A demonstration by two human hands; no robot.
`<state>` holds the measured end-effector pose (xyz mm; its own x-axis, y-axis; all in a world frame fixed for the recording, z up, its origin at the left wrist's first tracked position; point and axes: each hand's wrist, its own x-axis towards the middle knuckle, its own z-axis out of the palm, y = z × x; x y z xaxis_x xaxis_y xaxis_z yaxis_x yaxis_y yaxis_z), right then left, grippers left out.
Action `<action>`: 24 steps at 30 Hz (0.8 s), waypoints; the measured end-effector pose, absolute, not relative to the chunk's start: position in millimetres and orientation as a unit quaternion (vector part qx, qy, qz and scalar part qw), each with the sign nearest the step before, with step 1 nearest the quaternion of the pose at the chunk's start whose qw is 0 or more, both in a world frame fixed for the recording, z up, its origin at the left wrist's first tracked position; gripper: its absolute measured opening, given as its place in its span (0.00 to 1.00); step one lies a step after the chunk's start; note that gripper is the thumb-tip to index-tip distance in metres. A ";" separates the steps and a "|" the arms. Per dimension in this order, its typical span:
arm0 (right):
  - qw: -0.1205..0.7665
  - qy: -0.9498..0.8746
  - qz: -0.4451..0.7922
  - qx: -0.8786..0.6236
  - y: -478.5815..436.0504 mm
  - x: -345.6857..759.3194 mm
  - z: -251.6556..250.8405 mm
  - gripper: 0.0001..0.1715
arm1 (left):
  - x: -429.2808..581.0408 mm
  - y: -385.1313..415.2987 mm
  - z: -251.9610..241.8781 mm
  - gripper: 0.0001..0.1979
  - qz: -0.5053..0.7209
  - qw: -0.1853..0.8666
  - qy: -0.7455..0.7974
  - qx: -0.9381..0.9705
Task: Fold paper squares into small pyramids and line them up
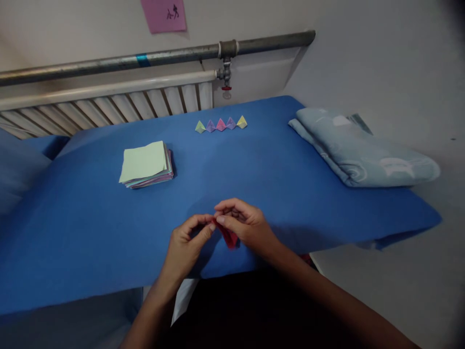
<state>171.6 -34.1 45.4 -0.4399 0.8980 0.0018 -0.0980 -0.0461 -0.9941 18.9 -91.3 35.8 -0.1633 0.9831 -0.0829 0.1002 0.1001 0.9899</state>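
My left hand [187, 245] and my right hand [245, 225] meet over the near edge of a blue-covered surface [90, 232]. Both pinch a small folded piece of red paper [228, 236], which is partly hidden by my fingers. A stack of coloured paper squares [146, 165], pale green on top, lies to the far left. Beyond my hands, a row of several small folded paper shapes [221, 124] in green, purple, pink and yellow sits near the back edge.
A folded light-blue blanket [363, 152] lies at the right end of the surface. A radiator [109, 104] and metal pipes [156, 58] with a red-handled valve [226, 82] run along the wall behind. A pink note [164, 14] hangs above.
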 end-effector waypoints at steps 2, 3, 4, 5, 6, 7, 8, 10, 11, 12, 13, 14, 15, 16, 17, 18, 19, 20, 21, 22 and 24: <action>0.393 -0.567 0.638 -0.342 -33.8 171.0 45.3 0.08 | 21.6 -89.8 33.5 0.08 0.507 0.503 0.571 0.405; 0.392 -0.566 0.643 -0.336 -33.8 170.3 44.9 0.08 | 23.3 -88.8 32.2 0.09 0.517 0.528 0.556 0.379; 0.391 -0.564 0.648 -0.330 -33.9 169.6 44.3 0.08 | 25.0 -87.7 31.0 0.09 0.528 0.550 0.541 0.355; 0.389 -0.562 0.653 -0.327 -33.8 169.0 43.3 0.08 | 26.3 -86.6 29.8 0.09 0.537 0.567 0.527 0.336; 0.388 -0.560 0.654 -0.327 -33.5 168.9 42.2 0.07 | 27.1 -85.6 28.9 0.10 0.544 0.574 0.520 0.322; 0.391 -0.560 0.651 -0.332 -32.7 169.4 41.1 0.07 | 26.9 -84.8 28.1 0.10 0.551 0.569 0.524 0.313; 0.397 -0.561 0.641 -0.341 -31.4 170.9 39.9 0.07 | 25.7 -84.5 27.6 0.10 0.556 0.552 0.539 0.310; 0.420 -0.559 0.607 -0.377 -27.5 176.8 37.6 0.07 | 20.3 -85.2 26.9 0.09 0.562 0.492 0.584 0.319; 0.434 -0.556 0.587 -0.397 -25.1 181.1 36.4 0.07 | 16.5 -86.3 26.6 0.08 0.562 0.459 0.605 0.329; 0.443 -0.553 0.570 -0.416 -22.7 185.9 35.1 0.07 | 12.4 -87.7 26.1 0.08 0.562 0.427 0.623 0.338; 0.447 -0.550 0.558 -0.431 -20.6 190.7 33.5 0.07 | 8.5 -89.3 25.3 0.08 0.562 0.399 0.637 0.346; 0.447 -0.549 0.551 -0.442 -19.0 195.1 31.7 0.08 | 5.2 -90.7 24.3 0.09 0.562 0.372 0.650 0.351; 0.442 -0.549 0.548 -0.450 -18.0 198.9 29.7 0.08 | 2.7 -91.7 23.1 0.11 0.558 0.348 0.662 0.360; 0.436 -0.551 0.547 -0.456 -17.6 201.6 27.5 0.09 | 1.4 -92.2 22.0 0.13 0.546 0.329 0.672 0.376; 0.429 -0.554 0.546 -0.459 -17.8 203.3 25.3 0.09 | 1.2 -91.9 20.9 0.16 0.525 0.314 0.680 0.405; 0.421 -0.562 0.544 -0.460 -18.5 204.0 23.3 0.09 | 2.2 -90.9 20.2 0.18 0.498 0.300 0.684 0.441; 0.415 -0.572 0.539 -0.459 -19.4 203.9 21.5 0.09 | 4.2 -89.2 19.8 0.20 0.466 0.286 0.688 0.478; 0.408 -0.585 0.532 -0.457 -20.3 203.2 20.2 0.08 | 6.8 -86.7 19.8 0.22 0.437 0.269 0.691 0.508; 0.401 -0.597 0.524 -0.455 -21.2 202.2 19.3 0.08 | 9.9 -83.8 20.2 0.22 0.415 0.254 0.696 0.528; 0.396 -0.608 0.517 -0.455 -21.7 201.2 18.7 0.08 | 12.9 -80.4 20.9 0.21 0.400 0.244 0.702 0.536; 0.389 -0.618 0.509 -0.455 -21.7 199.8 18.3 0.08 | 18.0 -73.4 22.9 0.16 0.385 0.249 0.710 0.534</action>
